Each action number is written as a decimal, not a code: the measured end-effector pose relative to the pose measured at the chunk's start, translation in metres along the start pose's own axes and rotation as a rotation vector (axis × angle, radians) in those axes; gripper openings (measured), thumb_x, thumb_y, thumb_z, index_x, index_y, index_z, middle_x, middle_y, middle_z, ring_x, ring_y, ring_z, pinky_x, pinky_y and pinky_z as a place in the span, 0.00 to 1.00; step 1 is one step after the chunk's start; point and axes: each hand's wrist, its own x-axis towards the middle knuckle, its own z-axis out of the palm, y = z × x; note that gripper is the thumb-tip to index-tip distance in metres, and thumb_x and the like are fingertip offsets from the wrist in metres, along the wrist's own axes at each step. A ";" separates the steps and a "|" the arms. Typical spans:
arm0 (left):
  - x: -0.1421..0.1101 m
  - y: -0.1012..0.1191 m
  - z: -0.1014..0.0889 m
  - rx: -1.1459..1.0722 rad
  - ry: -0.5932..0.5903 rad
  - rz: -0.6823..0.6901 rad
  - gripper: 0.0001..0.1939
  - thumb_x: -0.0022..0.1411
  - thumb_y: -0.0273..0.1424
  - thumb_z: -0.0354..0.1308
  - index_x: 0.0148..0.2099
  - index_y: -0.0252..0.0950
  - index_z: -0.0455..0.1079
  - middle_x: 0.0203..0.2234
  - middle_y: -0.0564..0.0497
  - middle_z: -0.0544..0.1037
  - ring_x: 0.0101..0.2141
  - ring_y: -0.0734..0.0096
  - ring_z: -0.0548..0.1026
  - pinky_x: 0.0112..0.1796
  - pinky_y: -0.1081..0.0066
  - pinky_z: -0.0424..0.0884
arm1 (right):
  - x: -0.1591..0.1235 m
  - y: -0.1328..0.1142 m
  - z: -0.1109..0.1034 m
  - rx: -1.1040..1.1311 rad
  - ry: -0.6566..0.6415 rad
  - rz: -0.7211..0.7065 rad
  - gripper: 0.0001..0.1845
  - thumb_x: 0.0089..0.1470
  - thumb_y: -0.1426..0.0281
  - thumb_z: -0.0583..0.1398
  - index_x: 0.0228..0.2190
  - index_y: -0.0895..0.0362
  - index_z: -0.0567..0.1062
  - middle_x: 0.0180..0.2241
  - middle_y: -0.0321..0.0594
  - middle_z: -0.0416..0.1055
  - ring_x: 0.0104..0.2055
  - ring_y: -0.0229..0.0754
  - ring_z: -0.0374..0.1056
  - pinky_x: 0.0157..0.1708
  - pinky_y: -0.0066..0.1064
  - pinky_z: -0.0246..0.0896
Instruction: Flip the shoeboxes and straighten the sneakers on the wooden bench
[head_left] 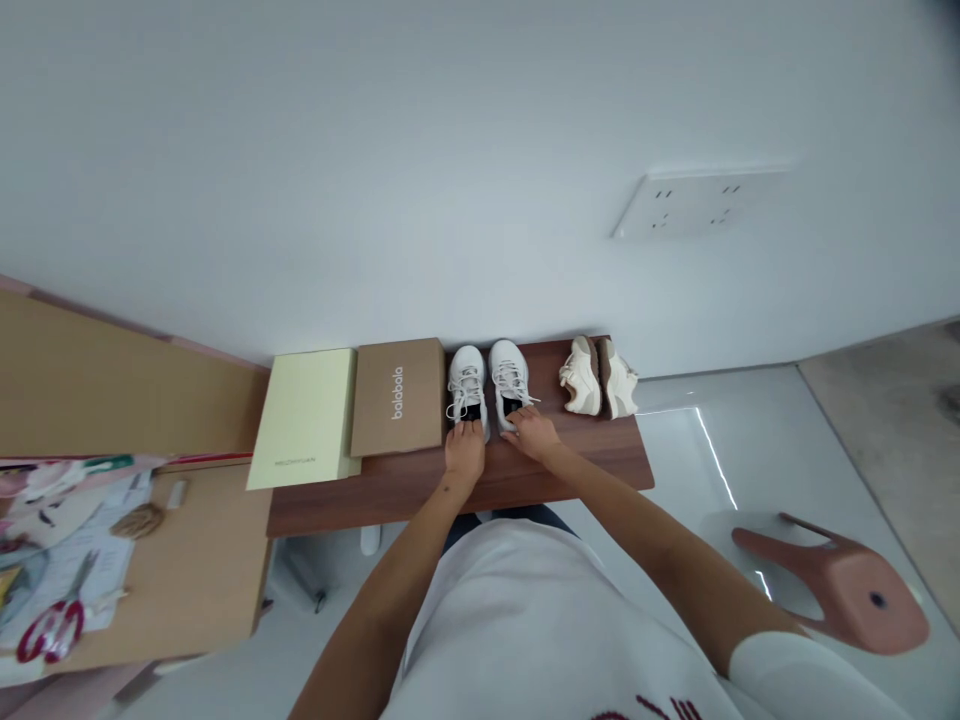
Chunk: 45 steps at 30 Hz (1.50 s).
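Left shoe [468, 364], right shoe [509, 364], both white: heels clasped by left hand [465, 453], right hand [531, 434], hands apart; even grip advisable.

with our left hand [465, 450] we hold the left white sneaker [468, 372] by its heel, with our right hand [532, 433] the right white sneaker [510, 366] — both on a brown tabletop [600, 460]. a cardboard box [396, 400] and a pale yellow box [304, 410] lie left, cream shoes [581, 380] right — a pink stool [862, 590] beyond.
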 end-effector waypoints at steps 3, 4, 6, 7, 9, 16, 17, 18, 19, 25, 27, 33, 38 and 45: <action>-0.001 0.005 -0.010 -0.063 0.105 0.038 0.17 0.69 0.28 0.52 0.58 0.31 0.67 0.49 0.39 0.76 0.54 0.54 0.70 0.53 0.58 0.67 | -0.012 0.020 -0.008 0.080 0.156 -0.010 0.14 0.65 0.61 0.58 0.42 0.56 0.79 0.44 0.48 0.77 0.49 0.49 0.69 0.51 0.36 0.63; 0.000 0.009 -0.014 -0.096 0.144 0.074 0.19 0.69 0.29 0.53 0.60 0.32 0.66 0.51 0.39 0.76 0.55 0.54 0.70 0.55 0.59 0.66 | -0.018 0.031 -0.011 0.097 0.201 -0.007 0.14 0.66 0.62 0.57 0.41 0.56 0.80 0.43 0.48 0.77 0.48 0.49 0.69 0.50 0.36 0.62; 0.005 0.024 -0.020 -0.168 0.208 0.170 0.20 0.69 0.30 0.53 0.62 0.33 0.65 0.53 0.40 0.75 0.56 0.56 0.68 0.58 0.59 0.63 | -0.030 0.057 -0.020 0.110 0.270 0.023 0.14 0.66 0.63 0.56 0.40 0.56 0.80 0.42 0.47 0.78 0.46 0.48 0.70 0.49 0.36 0.62; 0.008 0.034 -0.022 -0.204 0.227 0.220 0.20 0.69 0.30 0.53 0.62 0.34 0.65 0.53 0.40 0.74 0.56 0.57 0.68 0.58 0.59 0.63 | -0.036 0.072 -0.025 0.109 0.296 0.052 0.15 0.66 0.63 0.55 0.40 0.56 0.80 0.42 0.47 0.78 0.46 0.48 0.70 0.48 0.36 0.62; 0.015 0.057 -0.022 -0.269 0.238 0.303 0.19 0.70 0.30 0.52 0.62 0.35 0.65 0.53 0.41 0.75 0.56 0.58 0.69 0.59 0.59 0.63 | -0.049 0.102 -0.034 0.099 0.333 0.132 0.14 0.66 0.64 0.56 0.38 0.56 0.80 0.41 0.46 0.78 0.46 0.48 0.70 0.47 0.35 0.63; 0.049 0.129 0.009 -0.397 0.101 0.417 0.20 0.69 0.28 0.53 0.62 0.36 0.63 0.51 0.41 0.74 0.54 0.57 0.71 0.56 0.57 0.66 | -0.083 0.185 -0.045 0.046 0.331 0.369 0.13 0.63 0.61 0.59 0.40 0.54 0.80 0.43 0.46 0.78 0.47 0.51 0.69 0.45 0.36 0.64; 0.055 0.135 0.016 -0.406 0.080 0.407 0.20 0.68 0.28 0.54 0.62 0.35 0.63 0.51 0.41 0.73 0.54 0.57 0.71 0.56 0.57 0.66 | -0.086 0.193 -0.045 0.049 0.320 0.389 0.12 0.63 0.61 0.59 0.41 0.54 0.79 0.44 0.46 0.78 0.48 0.51 0.69 0.45 0.37 0.64; 0.061 0.140 0.022 -0.412 0.061 0.389 0.21 0.68 0.28 0.54 0.62 0.35 0.63 0.51 0.40 0.73 0.54 0.57 0.70 0.56 0.57 0.66 | -0.089 0.202 -0.044 0.055 0.308 0.407 0.12 0.62 0.62 0.60 0.42 0.54 0.79 0.45 0.46 0.77 0.49 0.51 0.69 0.45 0.37 0.64; 0.067 0.145 0.027 -0.417 0.044 0.365 0.21 0.68 0.28 0.55 0.62 0.34 0.62 0.52 0.39 0.73 0.55 0.56 0.70 0.56 0.57 0.66 | -0.091 0.209 -0.044 0.062 0.295 0.427 0.12 0.61 0.62 0.61 0.43 0.55 0.78 0.46 0.46 0.77 0.49 0.52 0.69 0.46 0.37 0.64; 0.102 0.159 0.054 -0.434 -0.069 0.193 0.23 0.66 0.31 0.58 0.60 0.28 0.63 0.53 0.35 0.72 0.56 0.54 0.70 0.57 0.58 0.64 | -0.092 0.248 -0.033 0.129 0.212 0.569 0.24 0.54 0.59 0.68 0.50 0.56 0.75 0.49 0.49 0.74 0.52 0.54 0.68 0.50 0.40 0.64; 0.111 0.162 0.059 -0.429 -0.107 0.186 0.22 0.65 0.32 0.60 0.59 0.29 0.65 0.52 0.35 0.73 0.55 0.54 0.71 0.56 0.59 0.64 | -0.089 0.256 -0.027 0.161 0.169 0.555 0.28 0.51 0.59 0.70 0.51 0.57 0.75 0.50 0.49 0.73 0.53 0.54 0.67 0.51 0.40 0.64; 0.132 0.176 0.060 -0.381 -0.217 0.243 0.16 0.64 0.34 0.62 0.51 0.32 0.72 0.48 0.39 0.77 0.52 0.56 0.74 0.52 0.64 0.67 | -0.071 0.264 -0.014 0.176 0.056 0.443 0.20 0.47 0.65 0.72 0.41 0.58 0.78 0.43 0.45 0.75 0.46 0.50 0.70 0.46 0.35 0.64; 0.131 0.177 0.047 -0.342 -0.201 0.288 0.14 0.66 0.35 0.59 0.49 0.31 0.73 0.47 0.38 0.78 0.51 0.57 0.74 0.52 0.65 0.68 | -0.069 0.259 -0.017 0.170 0.064 0.387 0.11 0.50 0.64 0.69 0.31 0.58 0.77 0.35 0.42 0.76 0.38 0.46 0.70 0.38 0.30 0.62; 0.110 0.164 0.016 -0.184 -0.191 0.332 0.13 0.69 0.32 0.53 0.53 0.33 0.69 0.50 0.38 0.77 0.55 0.56 0.72 0.52 0.61 0.68 | -0.074 0.236 -0.038 0.125 0.177 0.251 0.10 0.57 0.65 0.64 0.37 0.59 0.79 0.36 0.46 0.78 0.43 0.49 0.70 0.41 0.32 0.61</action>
